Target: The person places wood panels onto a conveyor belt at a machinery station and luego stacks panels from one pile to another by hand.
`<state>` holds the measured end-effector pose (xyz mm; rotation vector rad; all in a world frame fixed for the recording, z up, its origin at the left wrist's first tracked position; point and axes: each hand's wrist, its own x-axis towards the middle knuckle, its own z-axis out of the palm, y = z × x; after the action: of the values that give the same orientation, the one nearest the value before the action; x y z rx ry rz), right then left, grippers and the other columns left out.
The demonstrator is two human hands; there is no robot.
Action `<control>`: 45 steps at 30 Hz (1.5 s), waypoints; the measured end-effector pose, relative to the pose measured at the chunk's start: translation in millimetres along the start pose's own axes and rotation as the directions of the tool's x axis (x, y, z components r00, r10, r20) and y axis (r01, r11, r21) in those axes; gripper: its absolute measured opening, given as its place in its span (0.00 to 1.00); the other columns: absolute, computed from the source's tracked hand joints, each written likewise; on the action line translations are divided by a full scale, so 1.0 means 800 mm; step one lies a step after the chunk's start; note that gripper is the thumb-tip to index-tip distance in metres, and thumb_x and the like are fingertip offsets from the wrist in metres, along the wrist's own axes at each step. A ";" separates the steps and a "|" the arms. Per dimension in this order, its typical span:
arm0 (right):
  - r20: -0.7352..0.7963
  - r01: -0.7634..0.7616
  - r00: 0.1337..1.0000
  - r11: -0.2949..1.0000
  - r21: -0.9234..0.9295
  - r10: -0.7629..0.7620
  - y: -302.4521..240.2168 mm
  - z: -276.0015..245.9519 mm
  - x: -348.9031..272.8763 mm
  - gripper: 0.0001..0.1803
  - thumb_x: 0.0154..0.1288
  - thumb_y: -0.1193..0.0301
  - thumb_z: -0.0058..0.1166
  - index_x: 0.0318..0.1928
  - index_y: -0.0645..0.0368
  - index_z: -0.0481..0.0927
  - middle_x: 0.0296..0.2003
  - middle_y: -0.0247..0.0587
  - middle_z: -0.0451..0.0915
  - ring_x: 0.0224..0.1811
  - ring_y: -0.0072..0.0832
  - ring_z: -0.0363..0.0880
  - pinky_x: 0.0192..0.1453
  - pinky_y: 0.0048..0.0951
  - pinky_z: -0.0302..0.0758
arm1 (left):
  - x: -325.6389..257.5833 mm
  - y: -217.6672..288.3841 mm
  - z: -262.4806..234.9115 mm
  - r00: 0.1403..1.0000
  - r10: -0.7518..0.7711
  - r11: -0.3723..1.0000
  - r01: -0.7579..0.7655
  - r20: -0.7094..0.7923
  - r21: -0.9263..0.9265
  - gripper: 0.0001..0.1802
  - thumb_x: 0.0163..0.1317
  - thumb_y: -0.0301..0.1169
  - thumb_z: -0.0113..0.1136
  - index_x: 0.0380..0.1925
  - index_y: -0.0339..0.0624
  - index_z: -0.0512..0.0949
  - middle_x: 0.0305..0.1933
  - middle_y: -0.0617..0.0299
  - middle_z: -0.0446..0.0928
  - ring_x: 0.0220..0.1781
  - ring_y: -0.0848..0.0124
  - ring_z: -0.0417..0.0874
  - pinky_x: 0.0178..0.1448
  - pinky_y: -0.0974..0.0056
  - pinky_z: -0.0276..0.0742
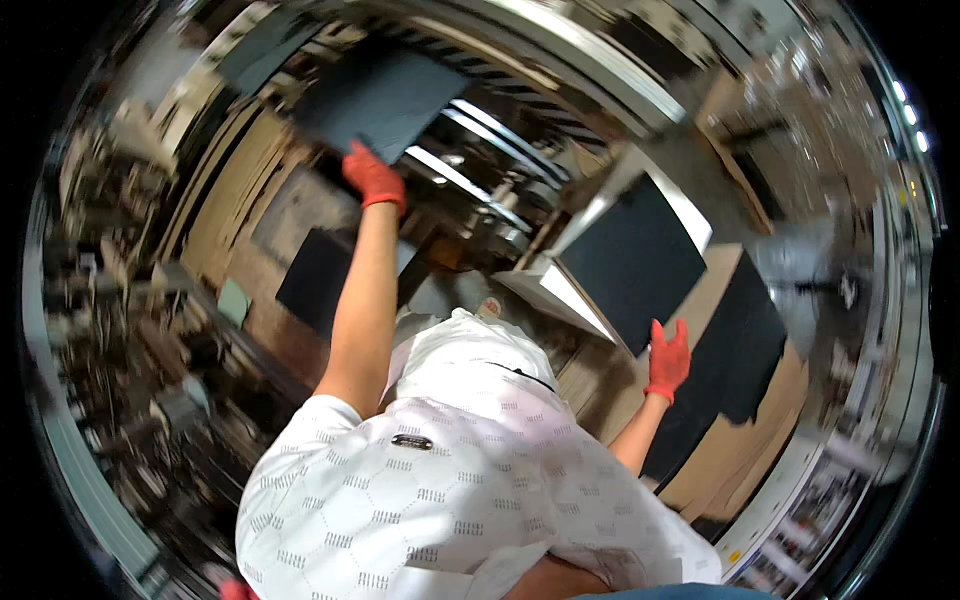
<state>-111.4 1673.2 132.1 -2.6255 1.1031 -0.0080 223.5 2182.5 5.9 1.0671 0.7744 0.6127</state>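
Observation:
My left hand (374, 182), in a red glove, reaches up and away to the left. Its fingers close on the near edge of a flat dark grey sheet (385, 95), which is slightly blurred. My right hand (668, 358), also red-gloved, is at the right with thumb and fingers apart. Just beyond it lies a black sheet (635, 260) on top of a white-sided stack (575, 290); whether the fingertips touch its corner I cannot tell. Another black sheet (312, 280) rests on a brown board below the left hand.
Right of the stack, a torn-edged black sheet (740, 340) covers part of a cardboard surface (745, 450). Bright metal rails (470, 175) and a striped bar (520, 95) belong to machinery ahead. Cardboard layers (225, 200) stand at the left. Clear-wrapped goods (800, 110) are at the far right.

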 end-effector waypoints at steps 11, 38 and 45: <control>0.369 0.068 0.674 0.552 0.831 -0.639 -0.329 0.086 -0.069 0.28 0.77 0.64 0.55 0.73 0.55 0.67 0.28 0.35 0.79 0.24 0.20 0.75 0.29 0.24 0.72 | -0.035 -0.203 -0.375 0.803 -0.561 0.800 0.588 -0.198 0.118 0.29 0.74 0.57 0.48 0.61 0.46 0.71 0.44 0.54 0.77 0.43 0.57 0.77 0.44 0.51 0.73; 0.527 -0.192 0.693 0.578 0.793 -0.492 -0.615 0.254 -0.113 0.26 0.73 0.59 0.63 0.65 0.56 0.75 0.46 0.38 0.77 0.38 0.31 0.77 0.45 0.37 0.76 | 0.006 -0.289 -0.577 0.485 -0.162 0.863 0.492 -0.859 0.114 0.32 0.57 0.32 0.77 0.55 0.40 0.68 0.57 0.52 0.71 0.55 0.58 0.76 0.65 0.55 0.73; 0.457 -0.131 0.777 0.599 0.790 -0.433 -0.608 0.262 -0.095 0.24 0.75 0.59 0.59 0.66 0.53 0.75 0.51 0.39 0.76 0.39 0.31 0.77 0.45 0.37 0.77 | -0.055 -0.316 -0.632 0.698 -0.538 0.784 0.621 -0.472 0.026 0.20 0.65 0.36 0.70 0.51 0.40 0.75 0.50 0.60 0.77 0.47 0.63 0.76 0.45 0.53 0.79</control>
<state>199.2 2104.4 70.5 -1.6667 0.4304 0.2497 -189.3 2324.4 -355.5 0.7746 1.5299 0.2239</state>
